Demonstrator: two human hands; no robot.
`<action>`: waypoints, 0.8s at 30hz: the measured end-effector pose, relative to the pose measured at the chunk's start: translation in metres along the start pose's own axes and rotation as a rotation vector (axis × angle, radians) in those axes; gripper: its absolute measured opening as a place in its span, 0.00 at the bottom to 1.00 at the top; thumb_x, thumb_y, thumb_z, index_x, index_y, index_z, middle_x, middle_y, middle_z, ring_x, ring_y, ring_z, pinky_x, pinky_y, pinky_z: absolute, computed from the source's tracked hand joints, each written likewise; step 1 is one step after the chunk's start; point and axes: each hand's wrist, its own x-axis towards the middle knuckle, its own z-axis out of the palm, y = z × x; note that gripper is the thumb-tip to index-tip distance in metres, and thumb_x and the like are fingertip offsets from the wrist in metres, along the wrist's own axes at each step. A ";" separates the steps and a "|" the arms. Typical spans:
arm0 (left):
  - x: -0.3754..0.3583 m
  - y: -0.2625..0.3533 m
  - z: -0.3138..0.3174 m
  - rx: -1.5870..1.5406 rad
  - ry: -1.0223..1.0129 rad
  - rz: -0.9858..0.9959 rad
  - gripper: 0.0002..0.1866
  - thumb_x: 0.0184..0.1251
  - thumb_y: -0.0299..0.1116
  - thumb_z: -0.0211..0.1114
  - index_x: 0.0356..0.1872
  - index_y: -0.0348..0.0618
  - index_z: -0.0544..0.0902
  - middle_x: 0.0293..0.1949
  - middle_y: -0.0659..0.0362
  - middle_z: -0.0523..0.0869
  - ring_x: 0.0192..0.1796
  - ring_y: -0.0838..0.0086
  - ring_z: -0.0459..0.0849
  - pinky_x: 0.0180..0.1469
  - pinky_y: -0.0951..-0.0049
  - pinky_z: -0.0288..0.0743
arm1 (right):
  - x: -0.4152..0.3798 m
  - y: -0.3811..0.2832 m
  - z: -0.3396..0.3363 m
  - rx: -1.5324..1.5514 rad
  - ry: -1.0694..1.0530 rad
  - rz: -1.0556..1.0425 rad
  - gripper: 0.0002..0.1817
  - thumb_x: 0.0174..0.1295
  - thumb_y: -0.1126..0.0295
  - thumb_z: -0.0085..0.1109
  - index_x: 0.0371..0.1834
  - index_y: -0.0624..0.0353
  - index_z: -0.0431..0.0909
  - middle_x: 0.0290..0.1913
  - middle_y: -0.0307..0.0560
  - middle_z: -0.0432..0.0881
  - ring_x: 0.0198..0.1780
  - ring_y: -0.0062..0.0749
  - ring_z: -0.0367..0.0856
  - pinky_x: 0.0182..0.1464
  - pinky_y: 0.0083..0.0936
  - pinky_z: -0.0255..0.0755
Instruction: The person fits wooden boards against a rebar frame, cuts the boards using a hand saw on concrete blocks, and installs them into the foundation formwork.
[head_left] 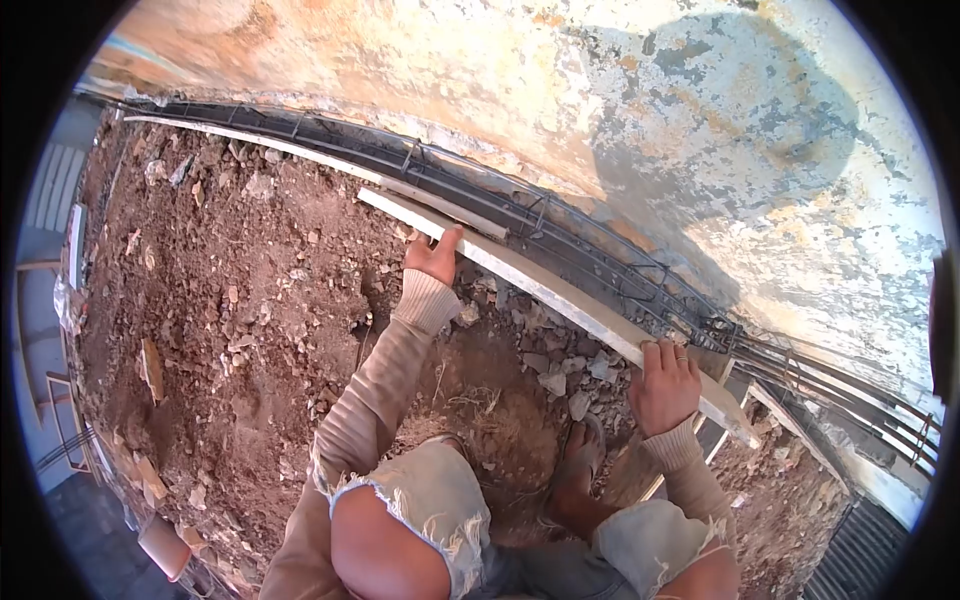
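A long pale wooden board (pixel 560 293) slants down to the right, beside a trench at the foot of the wall. My left hand (pixel 433 258) grips its lower edge near the left end, with the thumb up against the wood; some of the fingers are hidden. Further along, my right hand (pixel 665 390) is closed over the board near its right end, fingers on top and a ring showing. Behind the board, a rebar cage (pixel 600 260) runs along the trench. Another board (pixel 300 150) lines the trench edge to the left, its end overlapping behind the held one.
A peeling painted wall (pixel 480 70) rises behind the trench. Reddish soil (pixel 250 290) with stones spreads to the left, and broken rubble (pixel 565 370) lies under the board. Bare rebar ends (pixel 860 400) stick out at right. My sandalled foot (pixel 585 455) stands near the rubble.
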 end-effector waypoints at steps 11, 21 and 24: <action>0.020 -0.098 -0.006 0.149 -0.060 -0.071 0.18 0.69 0.38 0.70 0.44 0.31 0.78 0.38 0.53 0.84 0.33 0.68 0.86 0.30 0.68 0.87 | -0.044 0.006 -0.003 -0.044 -0.037 0.052 0.17 0.52 0.71 0.62 0.47 0.56 0.78 0.43 0.46 0.81 0.48 0.44 0.82 0.49 0.41 0.73; 0.017 -0.047 -0.009 0.256 -0.045 -0.105 0.17 0.61 0.35 0.69 0.38 0.28 0.78 0.33 0.53 0.84 0.31 0.68 0.87 0.28 0.68 0.83 | -0.027 -0.002 0.005 0.028 -0.081 0.025 0.21 0.51 0.71 0.64 0.51 0.59 0.78 0.46 0.48 0.81 0.49 0.45 0.81 0.52 0.42 0.73; 0.007 -0.044 -0.032 0.012 0.013 -0.068 0.13 0.62 0.33 0.67 0.32 0.30 0.80 0.32 0.52 0.85 0.27 0.69 0.84 0.29 0.66 0.80 | -0.022 -0.010 0.002 0.015 0.014 -0.048 0.16 0.51 0.70 0.62 0.45 0.58 0.79 0.41 0.46 0.81 0.45 0.41 0.82 0.48 0.38 0.73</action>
